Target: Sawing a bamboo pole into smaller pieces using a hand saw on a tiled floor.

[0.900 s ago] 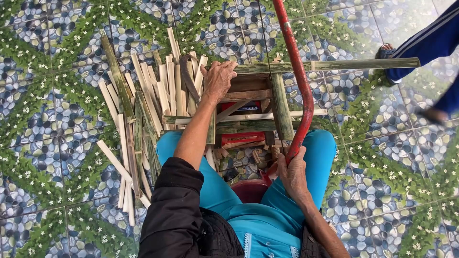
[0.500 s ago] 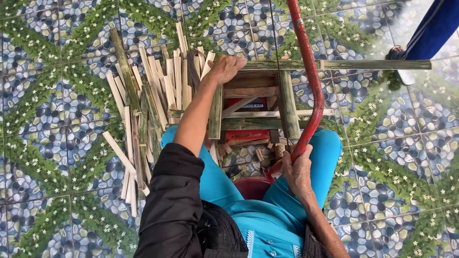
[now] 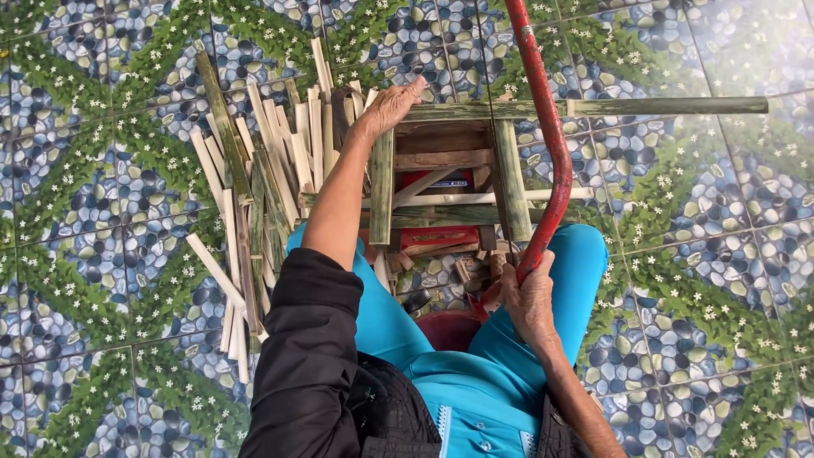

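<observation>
Overhead, the left hand (image 3: 390,106) reaches out over the near corner of a bamboo frame (image 3: 441,170), its fingers curled down over the end of the long green top pole (image 3: 593,108), beside a loose heap of split bamboo slats (image 3: 263,187) lying on the tiled floor (image 3: 102,170). Within the open frame sits a red box-like thing (image 3: 437,237); its contents cannot be made out. The right hand (image 3: 530,297) is wrapped closed around the lower end of a red curved bar (image 3: 543,127) above the knee.
</observation>
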